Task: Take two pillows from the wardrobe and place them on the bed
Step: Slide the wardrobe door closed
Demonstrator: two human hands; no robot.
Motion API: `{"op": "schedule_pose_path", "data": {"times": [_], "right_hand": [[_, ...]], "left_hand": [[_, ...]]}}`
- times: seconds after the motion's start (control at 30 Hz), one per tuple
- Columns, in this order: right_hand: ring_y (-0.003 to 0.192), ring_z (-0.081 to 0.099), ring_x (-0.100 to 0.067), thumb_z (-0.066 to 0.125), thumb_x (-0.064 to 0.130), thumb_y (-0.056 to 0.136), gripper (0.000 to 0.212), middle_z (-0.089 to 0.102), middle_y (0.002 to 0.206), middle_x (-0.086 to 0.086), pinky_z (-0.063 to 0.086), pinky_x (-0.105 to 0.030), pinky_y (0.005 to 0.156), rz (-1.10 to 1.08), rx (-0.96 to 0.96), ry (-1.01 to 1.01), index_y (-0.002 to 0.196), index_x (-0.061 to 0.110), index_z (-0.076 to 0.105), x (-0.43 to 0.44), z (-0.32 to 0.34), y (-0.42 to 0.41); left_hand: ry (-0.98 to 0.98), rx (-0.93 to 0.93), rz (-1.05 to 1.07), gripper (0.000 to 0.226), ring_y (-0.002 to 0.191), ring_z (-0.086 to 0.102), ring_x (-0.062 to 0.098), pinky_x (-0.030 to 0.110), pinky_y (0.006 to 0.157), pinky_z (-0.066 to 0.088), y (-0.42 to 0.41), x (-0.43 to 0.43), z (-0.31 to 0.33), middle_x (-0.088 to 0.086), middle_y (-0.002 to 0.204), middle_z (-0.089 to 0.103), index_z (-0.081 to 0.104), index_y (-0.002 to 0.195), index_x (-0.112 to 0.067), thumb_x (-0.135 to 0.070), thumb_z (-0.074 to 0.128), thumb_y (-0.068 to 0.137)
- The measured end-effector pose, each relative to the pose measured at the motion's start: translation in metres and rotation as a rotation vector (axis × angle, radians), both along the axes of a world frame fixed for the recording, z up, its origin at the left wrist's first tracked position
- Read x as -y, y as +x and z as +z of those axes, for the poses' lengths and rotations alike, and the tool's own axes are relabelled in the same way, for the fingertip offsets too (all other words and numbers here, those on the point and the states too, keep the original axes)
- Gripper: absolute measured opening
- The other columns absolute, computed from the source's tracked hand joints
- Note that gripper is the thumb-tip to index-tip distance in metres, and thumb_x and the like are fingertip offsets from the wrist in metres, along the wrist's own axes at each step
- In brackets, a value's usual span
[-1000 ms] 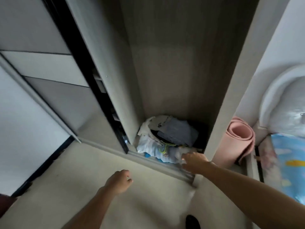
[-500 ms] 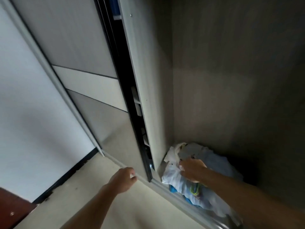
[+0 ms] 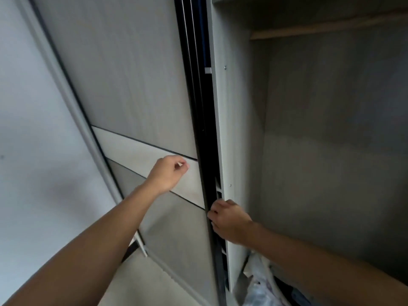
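You face one wardrobe (image 3: pixel 320 151) with one sliding door (image 3: pixel 132 85) drawn to the left; its open compartment is bare down to a heap of pale bundled cloth and plastic (image 3: pixel 258 281) at the bottom right, and you cannot tell whether any of it is a pillow. Two hands are up. Your right hand (image 3: pixel 229 221) curls its fingers (image 3: pixel 213 214) around the door's dark edge (image 3: pixel 207 173), gripping it. Your left hand (image 3: pixel 169 173) is loosely closed in front of the door's pale band (image 3: pixel 132 149), thumb and forefinger pinched together, holding nothing you can make out.
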State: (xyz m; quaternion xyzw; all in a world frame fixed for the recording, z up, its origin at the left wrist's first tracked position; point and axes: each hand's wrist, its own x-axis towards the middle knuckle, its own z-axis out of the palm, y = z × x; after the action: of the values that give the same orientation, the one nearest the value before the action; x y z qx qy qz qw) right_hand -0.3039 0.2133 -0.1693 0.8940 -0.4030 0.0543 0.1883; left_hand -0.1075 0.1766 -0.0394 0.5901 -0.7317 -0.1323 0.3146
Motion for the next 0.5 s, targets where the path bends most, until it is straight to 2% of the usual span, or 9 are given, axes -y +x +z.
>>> {"op": "schedule_pose_path", "data": {"times": [0.03, 0.1, 0.17, 0.23, 0.3, 0.37, 0.5], "right_hand": [[0.096, 0.062, -0.023, 0.071, 0.03, 0.07, 0.019, 0.067, 0.089, -0.003, 0.053, -0.031, 0.071, 0.028, 0.016, -0.028, 0.083, 0.018, 0.068, 0.008, 0.003, 0.011], [0.109, 0.06, -0.023, 0.071, 0.03, 0.066, 0.02, 0.068, 0.1, -0.003, 0.054, -0.03, 0.073, 0.041, 0.046, -0.054, 0.083, 0.019, 0.069, 0.025, 0.006, 0.031], [0.118, 0.057, -0.023, 0.07, 0.029, 0.067, 0.019, 0.068, 0.108, -0.005, 0.055, -0.031, 0.071, -0.013, 0.071, -0.072, 0.082, 0.018, 0.07, 0.04, 0.007, 0.045], [0.113, 0.058, -0.023, 0.068, 0.026, 0.068, 0.013, 0.068, 0.101, -0.005, 0.052, -0.03, 0.064, -0.045, 0.062, -0.083, 0.076, 0.017, 0.068, 0.051, 0.007, 0.053], [0.104, 0.061, -0.025, 0.066, 0.023, 0.07, 0.008, 0.066, 0.088, -0.005, 0.049, -0.03, 0.058, -0.037, 0.057, -0.091, 0.072, 0.015, 0.064, 0.059, 0.005, 0.054], [0.096, 0.062, -0.025, 0.063, 0.022, 0.072, 0.007, 0.064, 0.079, -0.003, 0.049, -0.031, 0.056, -0.033, 0.048, -0.085, 0.071, 0.015, 0.062, 0.06, 0.004, 0.051], [0.1, 0.063, -0.022, 0.063, 0.022, 0.073, 0.007, 0.065, 0.079, -0.001, 0.048, -0.03, 0.055, -0.063, 0.021, -0.076, 0.071, 0.016, 0.062, 0.05, -0.004, 0.047]], "left_hand": [[-0.063, -0.02, -0.038, 0.017, 0.076, 0.066, 0.031, 0.036, 0.076, 0.052, 0.001, 0.014, 0.014, 0.009, 0.073, 0.066, 0.069, 0.09, -0.009, -0.024, 0.062, 0.089], [-0.161, -0.076, -0.121, 0.018, 0.07, 0.064, 0.031, 0.037, 0.072, 0.052, 0.001, 0.038, 0.037, 0.008, 0.067, 0.064, 0.066, 0.082, -0.01, -0.025, 0.061, 0.089], [-0.193, -0.138, -0.224, 0.021, 0.068, 0.065, 0.033, 0.045, 0.073, 0.055, -0.002, 0.055, 0.055, 0.016, 0.069, 0.068, 0.061, 0.077, -0.009, -0.025, 0.059, 0.09], [-0.22, -0.134, -0.336, 0.021, 0.066, 0.066, 0.034, 0.048, 0.07, 0.055, -0.004, 0.064, 0.065, 0.019, 0.069, 0.068, 0.057, 0.076, -0.01, -0.024, 0.056, 0.091], [-0.262, -0.08, -0.43, 0.023, 0.057, 0.061, 0.025, 0.04, 0.062, 0.054, -0.007, 0.068, 0.069, 0.01, 0.063, 0.066, 0.053, 0.074, -0.014, -0.029, 0.056, 0.09], [-0.312, -0.054, -0.458, 0.027, 0.049, 0.05, 0.018, 0.034, 0.054, 0.044, -0.01, 0.069, 0.071, 0.004, 0.057, 0.061, 0.048, 0.071, -0.014, -0.032, 0.058, 0.089], [-0.383, -0.066, -0.48, 0.028, 0.047, 0.048, 0.022, 0.034, 0.05, 0.04, -0.013, 0.07, 0.07, 0.004, 0.054, 0.059, 0.048, 0.071, -0.008, -0.026, 0.058, 0.089]]}}
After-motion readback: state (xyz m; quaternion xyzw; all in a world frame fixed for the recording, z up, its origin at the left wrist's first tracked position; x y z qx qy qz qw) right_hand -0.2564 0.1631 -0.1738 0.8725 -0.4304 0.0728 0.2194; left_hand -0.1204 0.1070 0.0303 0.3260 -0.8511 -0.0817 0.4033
